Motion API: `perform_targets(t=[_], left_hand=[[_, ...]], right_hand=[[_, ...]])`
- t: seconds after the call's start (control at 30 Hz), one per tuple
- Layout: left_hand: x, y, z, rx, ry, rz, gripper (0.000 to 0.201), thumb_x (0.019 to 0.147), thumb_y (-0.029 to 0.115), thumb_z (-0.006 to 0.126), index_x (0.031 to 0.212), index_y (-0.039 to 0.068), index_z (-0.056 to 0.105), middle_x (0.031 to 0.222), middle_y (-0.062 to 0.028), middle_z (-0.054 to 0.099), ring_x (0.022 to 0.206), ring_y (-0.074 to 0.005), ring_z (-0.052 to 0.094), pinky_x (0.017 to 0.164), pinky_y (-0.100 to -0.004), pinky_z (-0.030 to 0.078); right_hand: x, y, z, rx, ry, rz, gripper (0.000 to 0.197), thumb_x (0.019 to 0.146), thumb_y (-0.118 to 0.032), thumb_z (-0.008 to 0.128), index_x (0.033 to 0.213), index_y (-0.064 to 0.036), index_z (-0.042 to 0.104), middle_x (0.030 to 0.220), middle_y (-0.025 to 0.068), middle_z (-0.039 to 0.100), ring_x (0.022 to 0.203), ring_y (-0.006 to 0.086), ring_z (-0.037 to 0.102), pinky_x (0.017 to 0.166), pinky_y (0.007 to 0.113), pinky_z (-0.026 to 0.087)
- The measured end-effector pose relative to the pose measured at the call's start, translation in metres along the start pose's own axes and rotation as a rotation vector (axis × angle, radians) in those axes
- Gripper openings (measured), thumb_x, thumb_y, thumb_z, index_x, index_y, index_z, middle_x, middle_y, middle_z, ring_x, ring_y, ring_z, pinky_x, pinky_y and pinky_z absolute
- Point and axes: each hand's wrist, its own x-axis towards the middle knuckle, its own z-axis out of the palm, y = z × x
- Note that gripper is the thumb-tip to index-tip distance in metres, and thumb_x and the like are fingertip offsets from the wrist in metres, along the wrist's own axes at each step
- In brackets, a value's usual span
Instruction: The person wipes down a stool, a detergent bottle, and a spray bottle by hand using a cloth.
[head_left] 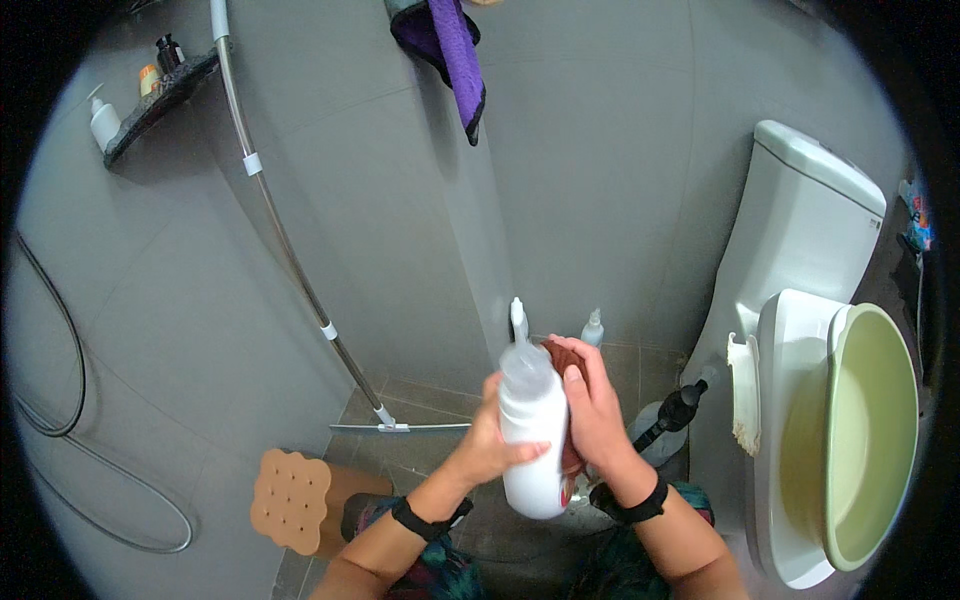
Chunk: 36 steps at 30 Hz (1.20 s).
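A white plastic bottle [533, 450] with a cloudy, translucent top is held up in front of me, slightly tilted. My left hand [488, 445] wraps round its left side, thumb across the front. On its other side my right hand [597, 410] presses a reddish-brown cloth [562, 356] to the bottle; the palm hides most of the cloth. A small red patch shows low on the bottle's right side. Just beyond the hands, a white bottle [517, 318] and a clear spray bottle [592, 327] stand by the wall.
On the right are a toilet [795, 190] with a green basin [838, 440] on it and a black-handled brush [680, 405]. A squeegee [290, 250] leans at left, near a tan stool [290, 500], a shower hose [70, 440] and a corner shelf [160, 108]. A purple cloth [458, 65] hangs above.
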Motion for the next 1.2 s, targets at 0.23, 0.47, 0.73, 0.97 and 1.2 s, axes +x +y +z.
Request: perform_targets(t=[0.23,0.47,0.73,0.97,1.2], left_hand=[[-0.001,0.02,0.009,0.283,-0.204,0.214,0.082,0.063,0.036,0.083,0.13,0.001,0.05,0.138,-0.0186,0.038,0.136,-0.0345,0.029,0.112,-0.0465,0.027],[-0.005,0.037,-0.011,0.325,-0.169,0.283,0.085,0.06,0.035,0.084,0.13,0.001,0.05,0.137,-0.0187,0.04,0.136,-0.0352,0.03,0.112,-0.0466,0.026],[-0.017,0.051,-0.011,-0.082,-0.064,0.156,0.095,0.06,0.036,0.085,0.136,0.0,0.043,0.131,-0.0113,0.05,0.122,-0.0238,0.05,0.105,-0.0391,0.038],[-0.009,0.056,-0.018,-0.283,0.103,0.113,0.093,0.058,0.033,0.084,0.135,-0.001,0.045,0.122,-0.0111,0.058,0.112,-0.0214,0.058,0.098,-0.0363,0.045],[-0.002,0.046,-0.027,-0.108,0.054,0.151,0.102,0.056,0.035,0.084,0.138,0.0,0.036,0.121,-0.0086,0.054,0.112,-0.0206,0.056,0.098,-0.0366,0.045]], right_hand=[[0.017,0.008,-0.027,0.126,-0.109,0.56,0.025,0.102,-0.02,0.047,0.108,-0.0009,0.063,0.1,0.006,0.067,0.095,0.016,0.062,0.087,0.03,0.048],[-0.006,-0.012,-0.002,-0.203,-0.034,-0.399,0.026,0.097,-0.012,0.046,0.114,-0.0004,0.061,0.123,0.0177,0.06,0.121,0.0317,0.054,0.108,0.043,0.036],[0.001,0.064,0.001,0.176,-0.048,0.563,0.037,0.103,-0.03,0.04,0.108,-0.0003,0.061,0.097,0.007,0.065,0.092,0.0148,0.058,0.083,0.032,0.047],[-0.049,0.063,0.027,-0.226,0.207,0.242,0.04,0.103,-0.029,0.041,0.132,-0.003,0.051,0.117,0.0175,0.064,0.106,0.027,0.062,0.093,0.035,0.046],[-0.044,-0.008,0.022,-0.075,0.035,0.003,0.029,0.103,-0.014,0.043,0.127,-0.0034,0.054,0.112,0.0129,0.064,0.102,0.0197,0.062,0.09,0.031,0.048]])
